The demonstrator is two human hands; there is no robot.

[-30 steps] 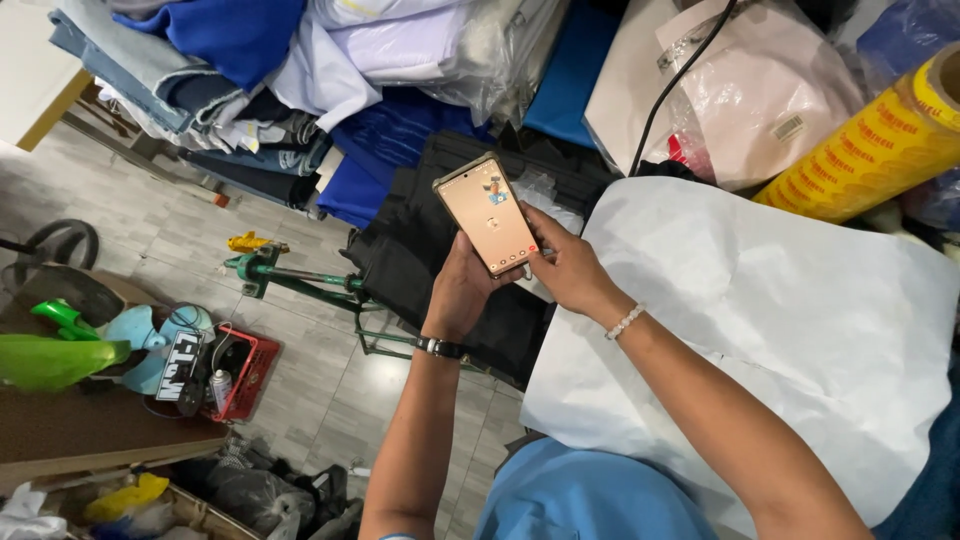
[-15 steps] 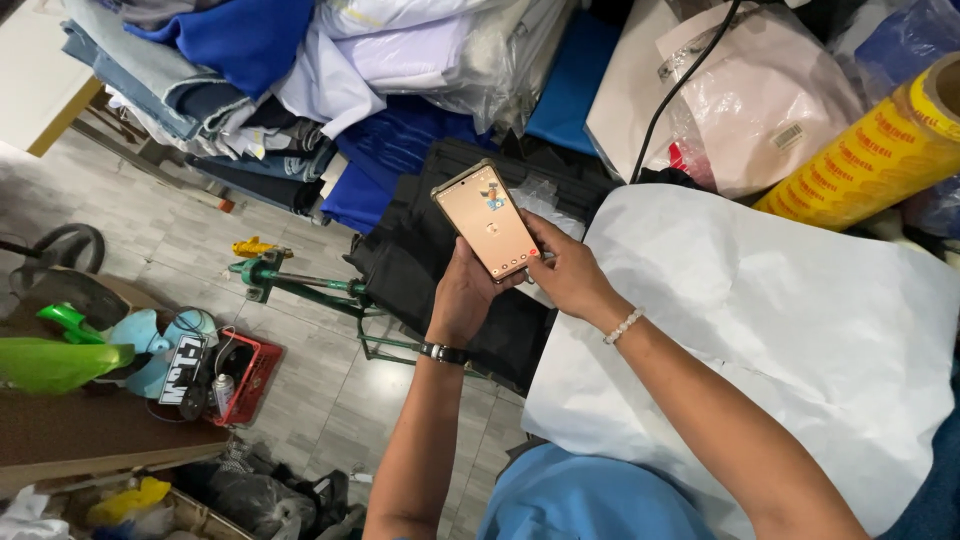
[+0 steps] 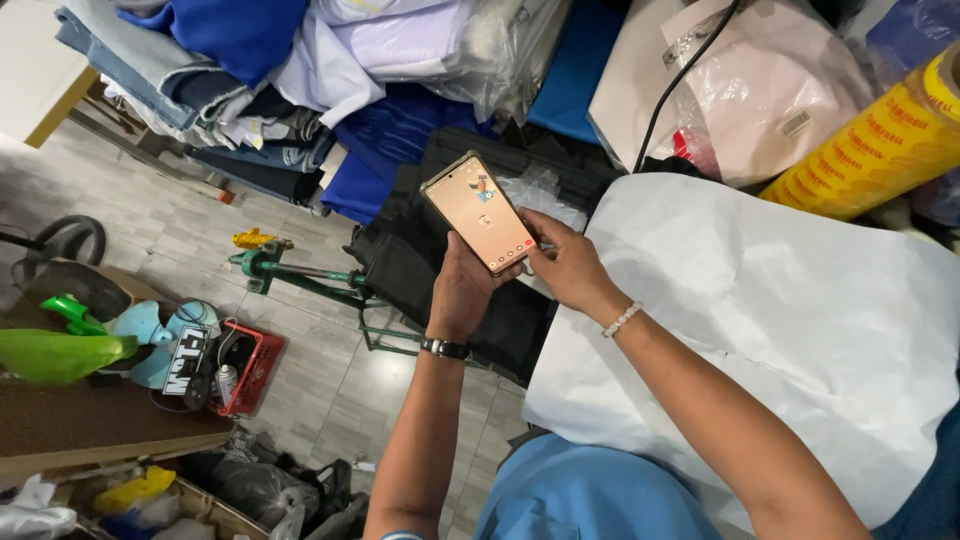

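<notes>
Gold-backed and glowing peach, a smartphone (image 3: 478, 213) sits tilted above dark folded cloth (image 3: 420, 270), gripped from below by the left hand (image 3: 462, 290), whose fingers are mostly hidden behind it. The right hand (image 3: 562, 262) curls around its lower edge, fingertips concealed beneath. White paper (image 3: 790, 320) covers the table beside them; the screen's small icons are too tiny to read.

One head-worn view, looking steeply down past the person's own forearms, close on the raised phone (image 3: 478, 213). White sheet (image 3: 800, 330) fills the right, tiled floor (image 3: 330, 380) lies far below left, fabric piles (image 3: 250, 60) cross the top.
</notes>
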